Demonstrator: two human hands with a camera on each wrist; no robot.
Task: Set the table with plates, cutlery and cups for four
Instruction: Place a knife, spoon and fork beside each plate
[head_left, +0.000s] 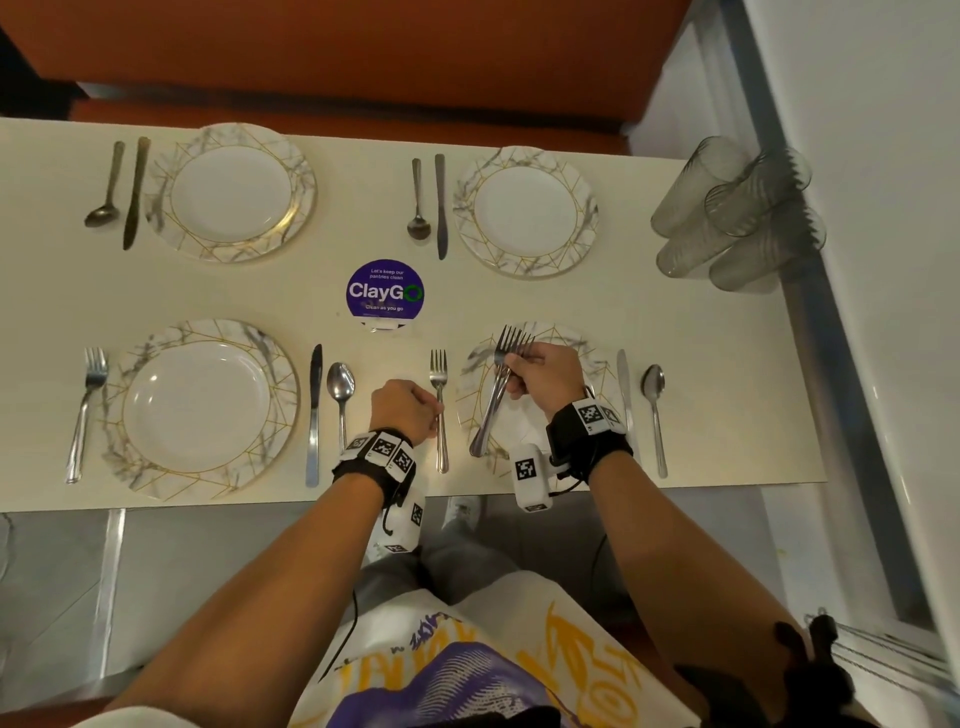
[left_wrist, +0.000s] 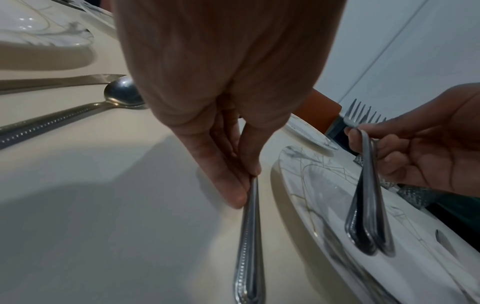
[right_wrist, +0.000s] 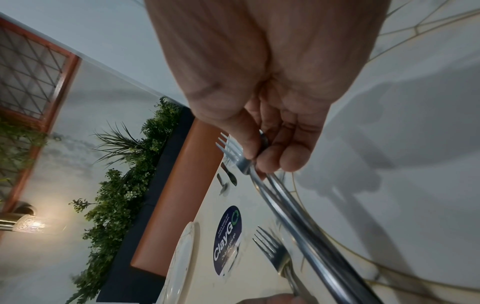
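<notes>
My left hand (head_left: 434, 415) pinches the handle of a fork (head_left: 439, 400) that lies flat on the table, just left of the near right plate (head_left: 597, 353). In the left wrist view, thumb and fingertips (left_wrist: 241, 197) meet on that fork's handle (left_wrist: 249, 236). My right hand (head_left: 514, 374) grips two forks (head_left: 493, 405) together, held tilted above the near right plate with tines pointing away. These two forks (right_wrist: 298, 216) cross the right wrist view. Several clear cups (head_left: 737, 213) lie clustered at the table's far right edge.
The near left plate (head_left: 275, 358) has a fork (head_left: 85, 410), knife (head_left: 314, 415) and spoon (head_left: 340, 395) beside it. Both far plates (head_left: 301, 176) (head_left: 584, 208) have a spoon and knife on their left. A purple sticker (head_left: 385, 289) marks the centre. An orange bench (head_left: 363, 52) lies beyond.
</notes>
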